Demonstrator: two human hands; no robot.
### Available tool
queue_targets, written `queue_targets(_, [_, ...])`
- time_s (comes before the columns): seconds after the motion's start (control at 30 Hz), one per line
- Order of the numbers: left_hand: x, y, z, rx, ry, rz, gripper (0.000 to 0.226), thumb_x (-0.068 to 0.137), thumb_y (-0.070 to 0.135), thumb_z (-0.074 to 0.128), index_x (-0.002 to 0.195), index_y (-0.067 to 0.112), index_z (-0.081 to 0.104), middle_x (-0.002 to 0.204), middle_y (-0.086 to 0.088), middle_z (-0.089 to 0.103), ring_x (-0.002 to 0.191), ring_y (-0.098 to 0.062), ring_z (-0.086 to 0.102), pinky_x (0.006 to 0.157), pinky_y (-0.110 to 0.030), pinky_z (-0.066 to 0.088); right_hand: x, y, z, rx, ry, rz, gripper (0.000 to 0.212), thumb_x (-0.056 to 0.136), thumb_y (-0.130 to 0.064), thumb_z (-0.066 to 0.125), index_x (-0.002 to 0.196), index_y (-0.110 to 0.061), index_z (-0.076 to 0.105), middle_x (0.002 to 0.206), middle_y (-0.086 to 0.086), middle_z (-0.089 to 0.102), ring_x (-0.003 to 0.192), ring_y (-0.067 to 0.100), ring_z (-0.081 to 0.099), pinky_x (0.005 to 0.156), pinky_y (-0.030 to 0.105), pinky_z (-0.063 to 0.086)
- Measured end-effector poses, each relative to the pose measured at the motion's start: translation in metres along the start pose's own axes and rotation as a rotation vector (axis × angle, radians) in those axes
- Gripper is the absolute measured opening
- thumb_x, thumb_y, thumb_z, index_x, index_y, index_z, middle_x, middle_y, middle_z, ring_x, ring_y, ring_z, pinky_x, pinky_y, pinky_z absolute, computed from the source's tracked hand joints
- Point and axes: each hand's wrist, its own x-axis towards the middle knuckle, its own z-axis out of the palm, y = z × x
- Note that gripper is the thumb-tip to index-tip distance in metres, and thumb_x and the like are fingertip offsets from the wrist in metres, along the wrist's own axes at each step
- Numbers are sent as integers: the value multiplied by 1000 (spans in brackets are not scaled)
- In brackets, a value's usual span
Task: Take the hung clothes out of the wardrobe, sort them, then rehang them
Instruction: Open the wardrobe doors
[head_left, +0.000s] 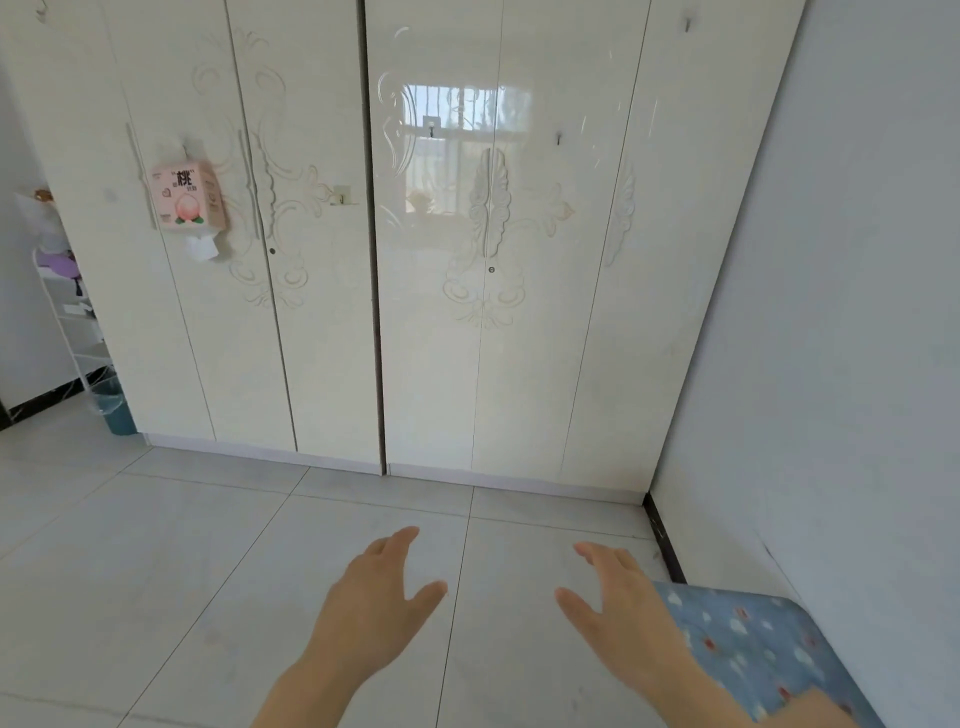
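Left hand (376, 587) and right hand (618, 597) (both empty) face closed wardrobe (431, 312)

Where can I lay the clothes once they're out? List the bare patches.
The tiled floor is bare from the wardrobe base to the left hand and right hand. Crowded: far left, by the bin and white rack; lower right, where blue patterned bedding juts in.

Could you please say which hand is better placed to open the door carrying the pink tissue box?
Probably the left hand: open, empty, nearer the tissue box; the right hand, also open, lies farther right.
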Motion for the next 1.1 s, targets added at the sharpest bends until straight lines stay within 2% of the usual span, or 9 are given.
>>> queue_targets(0.3, [224, -11, -24, 41, 9, 51, 64, 88, 53, 47, 143, 31, 20, 143, 12, 34, 129, -9, 36, 100, -27, 34, 217, -15, 15, 10, 21, 32, 51, 89, -40, 53, 136, -26, 37, 131, -10, 40, 122, 9, 39, 96, 20, 34])
queue_targets(0.73, [532, -36, -10, 23, 25, -9, 65, 88, 52, 49, 143, 31, 21, 144, 10, 34, 130, -9, 35, 103, -28, 35, 540, -2, 51, 26, -25, -34, 52, 90, -36, 54, 137, -23, 35, 133, -5, 39, 124, 11, 39, 102, 20, 31])
queue_targets(0.9, [642, -37, -22, 58, 46, 3, 64, 89, 53, 45, 144, 30, 20, 147, 11, 31, 132, -8, 32, 105, -26, 32, 656, -15, 51, 24, -31, -62, 52, 91, -38, 52, 138, -24, 33, 136, -7, 37, 126, 9, 36, 102, 20, 31])
queue_targets(1.1, [769, -53, -33, 31, 60, 56, 63, 89, 53, 46, 143, 32, 20, 142, 12, 36, 129, -7, 36, 103, -25, 33, 775, -24, 60, -14, 17, -55, 53, 91, -40, 51, 139, -25, 32, 137, -7, 37, 126, 9, 36, 103, 20, 30])
